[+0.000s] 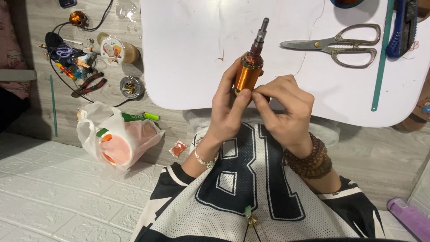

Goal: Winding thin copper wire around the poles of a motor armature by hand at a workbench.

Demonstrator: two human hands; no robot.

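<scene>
Hidden or cut off: the near end of the copper-wound rotor (247,77) is covered by both hands; a dark round thing at the far edge of the table and a blue-handled tool (402,31) at far right run out of the picture; a purple bottle (410,217) at near right is cropped.
Hard to make out: the heap of small tools and figures (74,58) on the floor at far left is too cluttered to sort; red-handled pliers (89,84) lie at its near side.
Floor, left: a white plastic bag (117,139) with an orange lining, a green lighter (151,116) just right of it, a small round metal tin (131,87) farther off.
Table: white table (188,54) with rounded corners; steel scissors (338,44) lie closed at far right, a green strip (380,67) just right of them.
Rotor: upright, tilted slightly right, shaft pointing away, above the near edge of the table.
Left hand (228,112): wrapped about the rotor's lower body, thumb pressed on its near end; bracelet on the wrist.
Right hand (284,112): fingers curled, fingertips pinched at the rotor's near end, touching the left thumb; what they pinch cannot be told. Brown beads on the wrist.
</scene>
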